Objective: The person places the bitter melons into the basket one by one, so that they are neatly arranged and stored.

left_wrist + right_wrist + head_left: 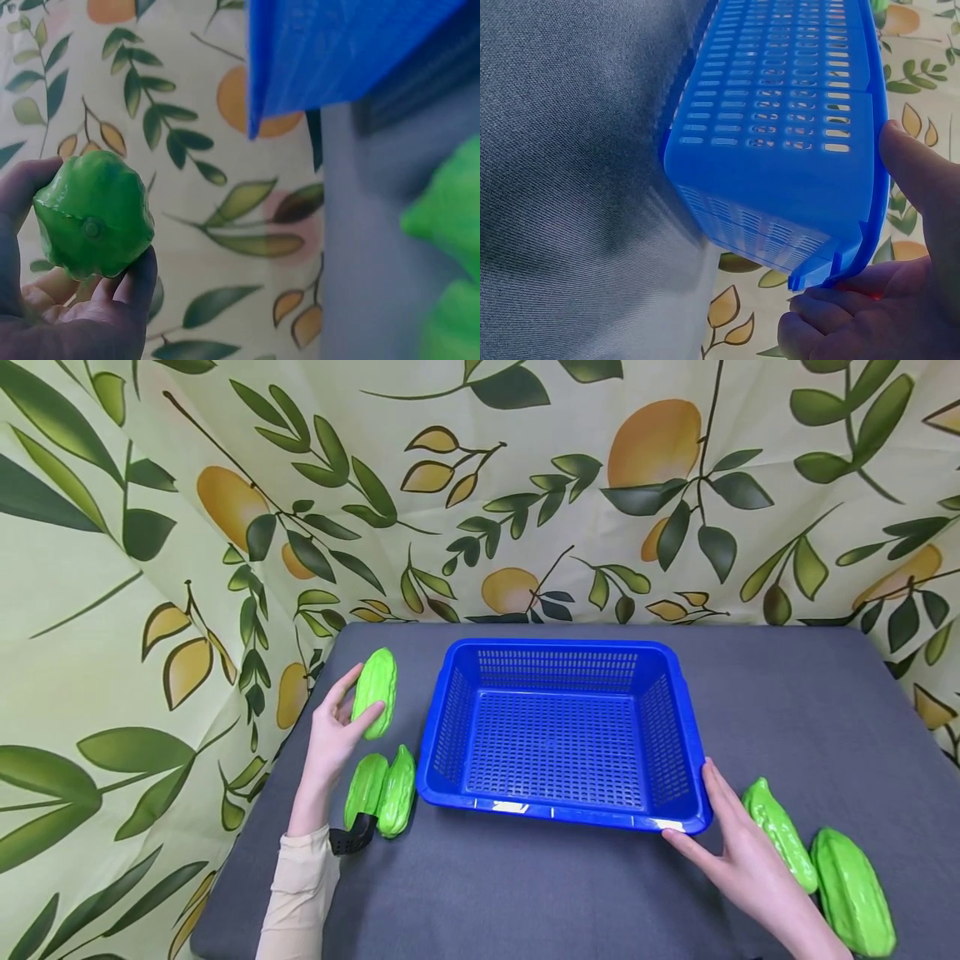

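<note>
Left hand [335, 724] has a glossy green, ridged oblong gourd [378, 685] gripped; right hand [738, 843] pinches a blue rectangular slotted plastic basket [532, 810] by its rim.

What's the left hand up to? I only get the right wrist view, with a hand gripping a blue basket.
Observer: In the head view, the left hand holds a ridged green vegetable.
Operator: Are there more like it on that side?
Observer: Yes, a left pair lies on the table, left of the blue basket.
Operator: And on the other side?
Observer: A right pair lies to the right of the right hand.
</note>
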The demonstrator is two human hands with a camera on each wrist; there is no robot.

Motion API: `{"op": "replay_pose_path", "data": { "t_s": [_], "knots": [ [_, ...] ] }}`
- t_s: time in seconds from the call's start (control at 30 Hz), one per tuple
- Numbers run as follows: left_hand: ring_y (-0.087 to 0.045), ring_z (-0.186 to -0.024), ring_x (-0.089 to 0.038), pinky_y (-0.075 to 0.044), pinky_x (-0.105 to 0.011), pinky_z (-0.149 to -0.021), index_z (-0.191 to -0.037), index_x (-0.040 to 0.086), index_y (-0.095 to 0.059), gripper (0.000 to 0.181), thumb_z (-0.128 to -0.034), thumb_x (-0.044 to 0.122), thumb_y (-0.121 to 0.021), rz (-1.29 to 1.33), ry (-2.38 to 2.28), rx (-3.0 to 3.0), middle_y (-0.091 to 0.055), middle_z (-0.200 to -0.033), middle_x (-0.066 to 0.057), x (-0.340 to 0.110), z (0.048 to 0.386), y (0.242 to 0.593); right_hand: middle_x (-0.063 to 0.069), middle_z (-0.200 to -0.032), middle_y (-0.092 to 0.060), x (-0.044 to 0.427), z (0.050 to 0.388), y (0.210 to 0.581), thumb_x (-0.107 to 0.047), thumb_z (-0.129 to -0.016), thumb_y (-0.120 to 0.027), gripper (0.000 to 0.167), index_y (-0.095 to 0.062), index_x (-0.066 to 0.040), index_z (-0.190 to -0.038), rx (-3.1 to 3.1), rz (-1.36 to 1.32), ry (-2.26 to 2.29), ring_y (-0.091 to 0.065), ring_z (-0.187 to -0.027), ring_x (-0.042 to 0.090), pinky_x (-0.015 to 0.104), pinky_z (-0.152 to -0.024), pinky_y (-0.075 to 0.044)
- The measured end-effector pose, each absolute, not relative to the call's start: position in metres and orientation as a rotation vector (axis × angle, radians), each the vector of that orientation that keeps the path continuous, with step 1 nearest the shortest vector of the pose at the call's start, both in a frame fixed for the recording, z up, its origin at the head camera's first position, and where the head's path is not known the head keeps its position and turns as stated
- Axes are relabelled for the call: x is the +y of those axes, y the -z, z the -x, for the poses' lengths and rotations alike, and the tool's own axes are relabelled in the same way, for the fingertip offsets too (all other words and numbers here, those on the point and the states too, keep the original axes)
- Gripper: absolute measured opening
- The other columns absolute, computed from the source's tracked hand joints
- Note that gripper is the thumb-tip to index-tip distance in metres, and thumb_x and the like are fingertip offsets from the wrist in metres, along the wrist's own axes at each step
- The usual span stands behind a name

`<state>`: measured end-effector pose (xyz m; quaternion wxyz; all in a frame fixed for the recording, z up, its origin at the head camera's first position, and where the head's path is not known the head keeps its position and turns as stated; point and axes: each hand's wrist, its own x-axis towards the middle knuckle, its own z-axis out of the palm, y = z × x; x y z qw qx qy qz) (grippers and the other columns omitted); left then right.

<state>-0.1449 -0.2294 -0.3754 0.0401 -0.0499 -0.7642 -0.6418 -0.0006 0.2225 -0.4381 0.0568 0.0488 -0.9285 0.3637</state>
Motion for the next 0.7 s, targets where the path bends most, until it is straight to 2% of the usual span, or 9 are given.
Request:
{"op": "replay_pose_path", "data": {
  "t_s": [0.07,0.13,0.37,0.43,0.63,0.7],
  "knots": [
    [-0.058,-0.108,0.005,-0.054,-0.014,-0.078,-0.147,0.007,-0.033,0.065,-0.0887,0.003,-0.063,0.181,1.973,-2.347,-0.041,-0.145,-0.02,-0.222,0.147,0.374,0.023,-0.157,-0.009,0.223,0.001,0.438,-0.028,-0.085,-0.071,0.096,-0.005,-0.008,-0.152,-2.825,-0.14,-1.105,-0.017,-0.142,0.045,0.032,-0.121,-0.005],
    [-0.057,-0.109,0.005,-0.054,-0.014,-0.078,-0.146,0.007,-0.033,0.065,-0.0885,0.002,-0.063,0.198,1.979,-2.354,-0.041,-0.146,-0.019,-0.216,0.149,0.373,0.023,-0.157,-0.009,0.222,0.001,0.438,-0.029,-0.085,-0.071,0.096,-0.005,-0.008,-0.153,-2.829,-0.137,-1.108,-0.017,-0.142,0.045,0.039,-0.12,-0.007],
    [-0.058,-0.113,-0.003,-0.055,-0.017,-0.078,-0.147,0.01,-0.034,0.065,-0.0885,0.002,-0.063,0.228,1.998,-2.369,-0.045,-0.143,-0.017,-0.202,0.155,0.369,0.021,-0.158,-0.01,0.222,0.0,0.438,-0.029,-0.085,-0.071,0.096,-0.006,-0.008,-0.153,-2.823,-0.134,-1.099,-0.017,-0.142,0.043,0.031,-0.12,-0.004],
    [-0.059,-0.11,0.0,-0.055,-0.017,-0.077,-0.147,0.01,-0.034,0.065,-0.0886,0.003,-0.063,0.239,2.01,-2.361,-0.045,-0.143,-0.017,-0.198,0.157,0.367,0.021,-0.158,-0.009,0.222,0.0,0.438,-0.03,-0.085,-0.071,0.096,-0.006,-0.009,-0.153,-2.826,-0.132,-1.101,-0.018,-0.142,0.045,0.036,-0.12,-0.007],
    [-0.06,-0.109,-0.004,-0.057,-0.02,-0.078,-0.146,0.01,-0.035,0.064,-0.0886,0.001,-0.062,0.315,2.065,-2.331,-0.045,-0.143,-0.017,-0.176,0.165,0.356,0.021,-0.158,-0.009,0.222,0.0,0.437,-0.029,-0.085,-0.071,0.096,-0.005,-0.008,-0.153,-2.825,-0.133,-1.107,-0.018,-0.142,0.045,0.033,-0.12,-0.004],
    [-0.061,-0.108,-0.006,-0.057,-0.02,-0.078,-0.146,0.009,-0.035,0.064,-0.0885,0.0,-0.061,0.344,2.079,-2.327,-0.046,-0.141,-0.021,-0.169,0.168,0.353,0.02,-0.158,-0.008,0.222,0.0,0.437,-0.03,-0.086,-0.07,0.096,-0.005,-0.008,-0.153,-2.836,-0.126,-1.109,-0.017,-0.142,0.044,0.036,-0.12,-0.005]
  ]
}}
